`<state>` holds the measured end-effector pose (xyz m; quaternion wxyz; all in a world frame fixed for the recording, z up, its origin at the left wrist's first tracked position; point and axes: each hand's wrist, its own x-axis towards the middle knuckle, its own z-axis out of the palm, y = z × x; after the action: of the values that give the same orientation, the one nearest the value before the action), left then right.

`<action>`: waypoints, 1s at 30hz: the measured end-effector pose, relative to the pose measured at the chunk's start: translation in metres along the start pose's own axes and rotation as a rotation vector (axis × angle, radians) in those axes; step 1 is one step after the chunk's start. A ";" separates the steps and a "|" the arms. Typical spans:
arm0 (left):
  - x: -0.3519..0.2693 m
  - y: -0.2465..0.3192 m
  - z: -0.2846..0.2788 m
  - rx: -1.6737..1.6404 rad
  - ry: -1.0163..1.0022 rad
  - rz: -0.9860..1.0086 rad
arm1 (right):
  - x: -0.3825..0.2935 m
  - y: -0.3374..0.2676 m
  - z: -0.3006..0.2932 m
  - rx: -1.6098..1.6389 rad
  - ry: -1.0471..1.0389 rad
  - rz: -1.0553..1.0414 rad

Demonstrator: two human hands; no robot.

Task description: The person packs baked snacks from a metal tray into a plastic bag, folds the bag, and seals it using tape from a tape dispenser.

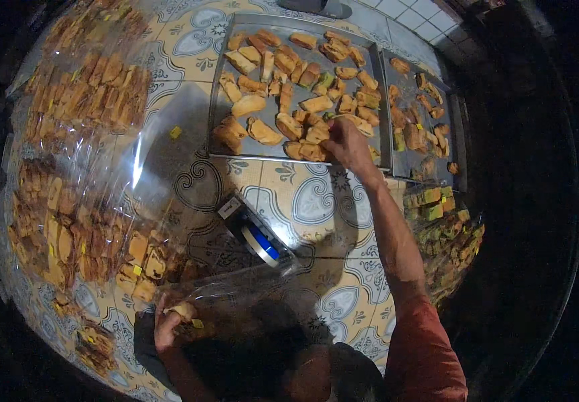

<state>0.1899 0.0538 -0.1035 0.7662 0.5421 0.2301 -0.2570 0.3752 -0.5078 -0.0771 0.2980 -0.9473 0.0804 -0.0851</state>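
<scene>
My right hand reaches into the near right part of a large metal baking tray. Its thumb and fingertips touch the browned bread pieces there; whether they grip one is unclear. Down at the lower left, my left hand holds a clear plastic bag, and a pale bread piece shows by its fingers. The bag bears a small yellow sticker. Between my hands, a tape dispenser with a blue-cored roll stands on the patterned tile floor.
Several packed bags of bread cover the left side, many with yellow stickers. A second metal tray with bread pieces adjoins the first on the right. Below it lie bags of green-tinged bread. A dark sandal is at the top edge.
</scene>
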 end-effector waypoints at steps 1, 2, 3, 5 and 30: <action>-0.002 0.004 0.004 -0.002 0.001 0.000 | -0.006 -0.003 -0.002 -0.001 -0.001 -0.002; -0.005 0.008 0.009 -0.026 0.054 0.000 | -0.014 -0.007 -0.005 -0.108 0.022 -0.021; -0.006 0.016 0.018 -0.049 0.108 0.001 | -0.019 -0.011 -0.008 -0.215 0.047 -0.040; -0.003 0.021 0.017 -0.028 0.071 0.013 | -0.026 -0.010 -0.009 -0.218 0.058 -0.127; -0.002 0.027 0.031 -0.083 0.052 -0.116 | 0.042 -0.006 0.018 -0.309 0.073 -0.297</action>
<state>0.2082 0.0324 -0.0739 0.7655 0.5023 0.2913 -0.2772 0.4206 -0.5016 -0.0836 0.1301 -0.9795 -0.0373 -0.1490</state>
